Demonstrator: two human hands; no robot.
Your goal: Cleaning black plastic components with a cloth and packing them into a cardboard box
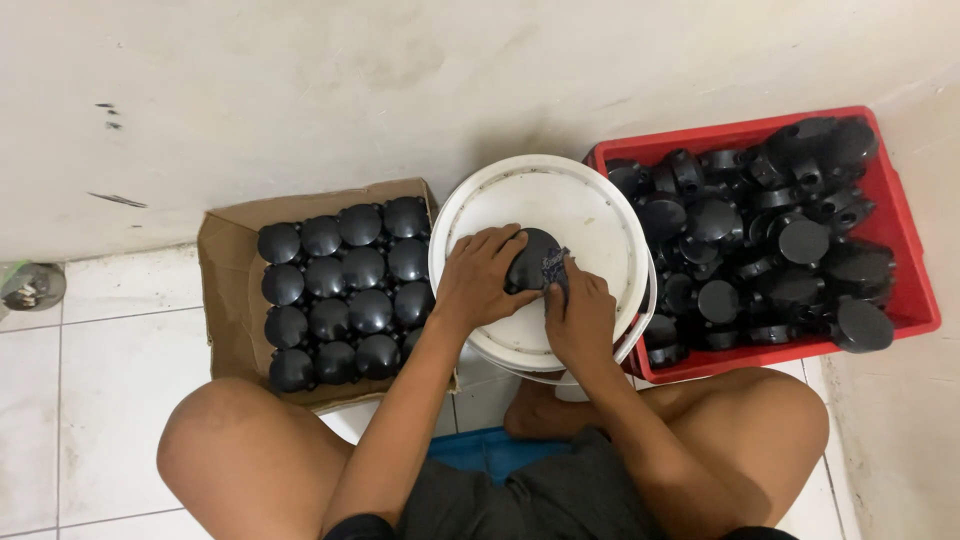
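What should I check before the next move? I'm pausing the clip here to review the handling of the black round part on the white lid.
1. Left hand on black round part: ok.
2. Right hand touching the part: ok.
3. Part resting on white bucket lid: ok.
4. Cardboard box holds parts in neat rows: ok.
5. Red crate holds loose parts: ok.
6. Firmness of grip: cannot tell.

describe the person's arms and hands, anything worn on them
Both arms are bare from shoulder to fingertip: no sleeves reach them in view. The left hand and right hand wear no gloves, and no rings, watch or wristbands show. The nails look short and unpainted. No markings are visible on either arm.
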